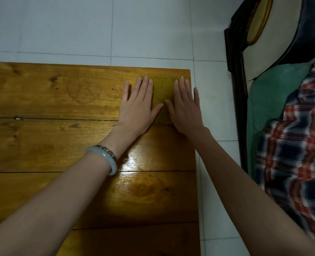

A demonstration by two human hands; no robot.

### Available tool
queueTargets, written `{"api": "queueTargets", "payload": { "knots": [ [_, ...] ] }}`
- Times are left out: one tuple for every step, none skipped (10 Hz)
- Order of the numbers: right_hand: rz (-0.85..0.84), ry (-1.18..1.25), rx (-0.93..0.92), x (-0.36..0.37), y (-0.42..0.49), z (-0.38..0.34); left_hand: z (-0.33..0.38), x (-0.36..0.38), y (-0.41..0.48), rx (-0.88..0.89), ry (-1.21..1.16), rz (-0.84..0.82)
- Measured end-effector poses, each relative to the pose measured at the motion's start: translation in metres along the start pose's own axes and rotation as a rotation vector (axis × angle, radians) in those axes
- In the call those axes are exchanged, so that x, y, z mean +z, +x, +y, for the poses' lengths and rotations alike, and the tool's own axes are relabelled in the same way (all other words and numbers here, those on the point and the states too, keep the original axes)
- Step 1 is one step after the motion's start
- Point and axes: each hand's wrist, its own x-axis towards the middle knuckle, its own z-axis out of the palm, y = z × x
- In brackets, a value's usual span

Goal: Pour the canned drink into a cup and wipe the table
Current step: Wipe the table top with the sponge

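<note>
One yellow cloth [162, 97] lies flat at the far right corner of the wooden bench [60, 145], its weave showing between two hands. The left hand [138, 106] presses on the cloth's left part and the right hand [184, 108] on its right part, the fingers of both stretched out flat and slightly spread, gripping nothing. No can and no cup is in view, so whether the pouring is done cannot be told. Judging by the glossy patch on the bench nearer the person than the cloth, wiping looks underway or close to ending. One pale bangle [105, 157] circles the left wrist.
</note>
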Motion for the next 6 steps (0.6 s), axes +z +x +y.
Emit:
{"api": "queueTargets", "payload": {
  "knots": [
    [-0.006, -0.038, -0.005, 0.002, 0.001, 0.002, -0.005, 0.007, -0.003, 0.000, 0.039, -0.031],
    [0.028, -0.022, 0.010, 0.000, -0.003, 0.001, -0.005, 0.004, -0.006, -0.007, 0.031, -0.029],
    [0.007, -0.035, -0.003, 0.000, -0.011, 0.001, -0.005, 0.006, -0.011, -0.013, 0.028, -0.050],
    [-0.021, -0.046, 0.006, -0.001, -0.017, -0.002, -0.006, 0.003, -0.016, -0.032, -0.006, -0.081],
    [0.037, 0.001, -0.013, -0.010, -0.021, -0.011, -0.004, -0.012, -0.027, -0.066, -0.075, -0.018],
    [0.034, 0.058, -0.093, -0.026, -0.032, -0.029, -0.008, -0.030, -0.065, -0.105, -0.115, 0.037]
  ]
}}
